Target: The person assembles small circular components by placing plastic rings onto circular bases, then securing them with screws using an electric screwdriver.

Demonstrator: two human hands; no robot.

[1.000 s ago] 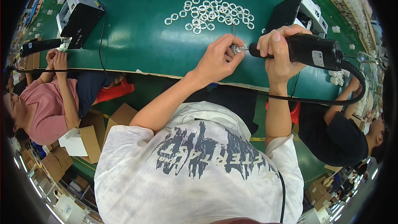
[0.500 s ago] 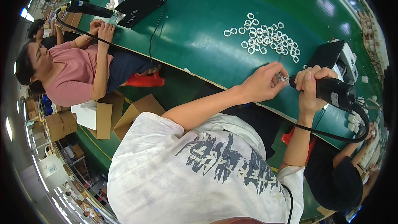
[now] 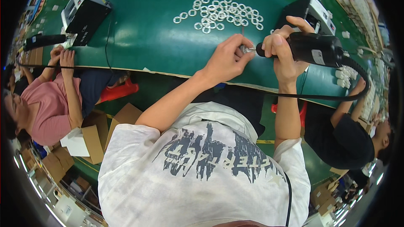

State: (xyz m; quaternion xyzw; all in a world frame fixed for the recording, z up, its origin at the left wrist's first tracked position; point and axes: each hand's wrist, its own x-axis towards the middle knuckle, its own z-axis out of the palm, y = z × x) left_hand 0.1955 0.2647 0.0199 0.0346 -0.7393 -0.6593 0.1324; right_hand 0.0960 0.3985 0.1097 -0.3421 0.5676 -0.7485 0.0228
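My left hand (image 3: 227,61) pinches a small whitish round part (image 3: 247,49) between thumb and fingers, just above the near edge of the green table. Wrapped in my right hand (image 3: 286,52) is a black electric screwdriver (image 3: 315,49), lying nearly level and pointing left. Its bit reaches the small part, though my fingers hide the exact contact. One finger of the right hand is lifted off the tool. A thin reddish wire shows just beyond my left hand. Farther back lie several loose white rings (image 3: 219,13), spread in an overlapping cluster.
Black-sided machines stand on the green table (image 3: 147,29): one at left (image 3: 86,17), one at right (image 3: 309,14). The screwdriver's black cable (image 3: 366,75) loops right and runs along the near edge. White parts (image 3: 346,75) sit at right. Co-workers sit on both sides; cardboard boxes (image 3: 94,138) stand behind left.
The whole view has turned, so the table and both hands appear farther left and higher. A finger of my right hand has risen off the screwdriver. Both hands keep their holds.
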